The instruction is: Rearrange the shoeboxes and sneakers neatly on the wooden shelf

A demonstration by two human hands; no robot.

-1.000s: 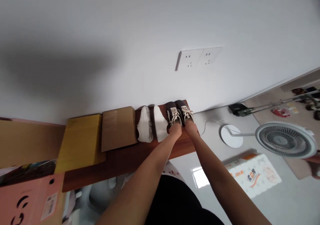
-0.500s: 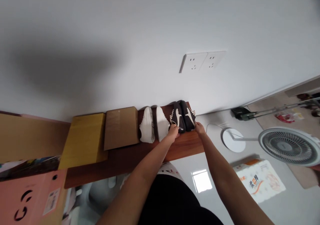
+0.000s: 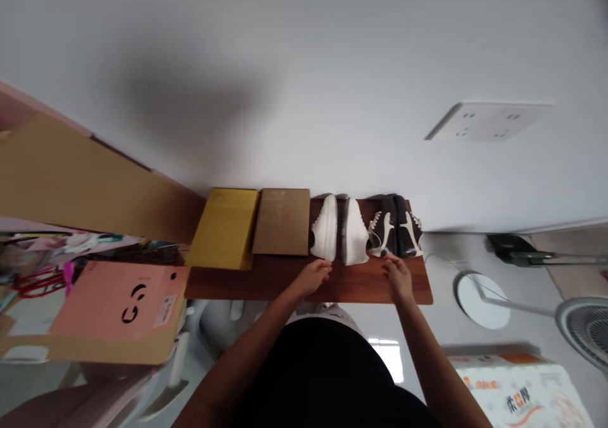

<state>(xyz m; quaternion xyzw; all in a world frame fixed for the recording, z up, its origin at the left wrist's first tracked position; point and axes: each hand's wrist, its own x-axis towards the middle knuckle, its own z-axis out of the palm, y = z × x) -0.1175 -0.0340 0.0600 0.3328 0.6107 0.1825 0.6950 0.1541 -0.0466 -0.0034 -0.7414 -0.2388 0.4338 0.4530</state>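
Observation:
Two hands reach onto a reddish-brown wooden shelf (image 3: pixel 304 283). My left hand (image 3: pixel 311 279) lies flat and holds nothing, its fingertips at the near end of a white sneaker (image 3: pixel 325 228). A second white sneaker (image 3: pixel 354 233) stands beside that one. My right hand (image 3: pixel 398 278) holds nothing either, with its fingertips at the near end of a pair of dark shoes (image 3: pixel 396 225). These shoes have white stripes and cream laces and lie side by side, next to the white pair.
A brown cardboard box (image 3: pixel 282 222) and a yellow box (image 3: pixel 223 228) lie on the shelf left of the shoes. A pink carton (image 3: pixel 118 301) sits further left. The wall with a double socket plate (image 3: pixel 489 122) rises behind. A fan (image 3: pixel 584 330) and a tissue pack (image 3: pixel 522 399) stand on the floor right.
The dark shoes now show white-striped dark sides rather than laces on top. Both hands have drawn back from them to the shelf's near side. The view has swung, moving the shelf right.

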